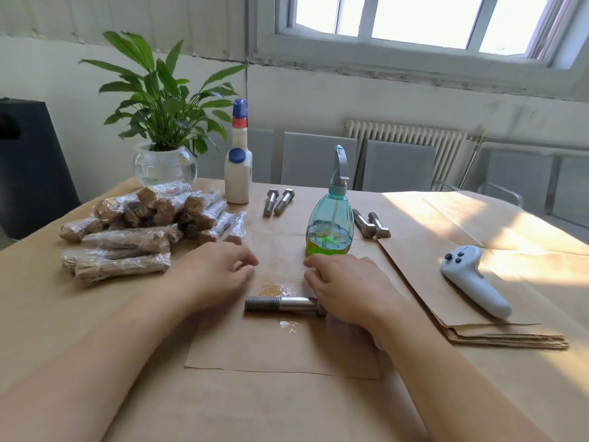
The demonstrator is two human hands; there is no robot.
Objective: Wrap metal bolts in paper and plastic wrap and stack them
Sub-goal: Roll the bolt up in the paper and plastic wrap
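Observation:
A metal bolt lies across a brown paper sheet in front of me, its head end hidden under my right hand. Small wet drops sit on the paper beside it. My left hand hovers over the sheet's left part, fingers loosely curled, holding nothing. My right hand's fingers are also loosely curled; no grip on the bolt shows. A pile of wrapped bolts in paper and plastic film is stacked at the left. Two bare bolts lie at the back, two more right of the spray bottle.
A teal spray bottle with green liquid stands just beyond my right hand. A white bottle and a potted plant stand at the back left. A stack of brown paper sheets with a white controller on it lies right.

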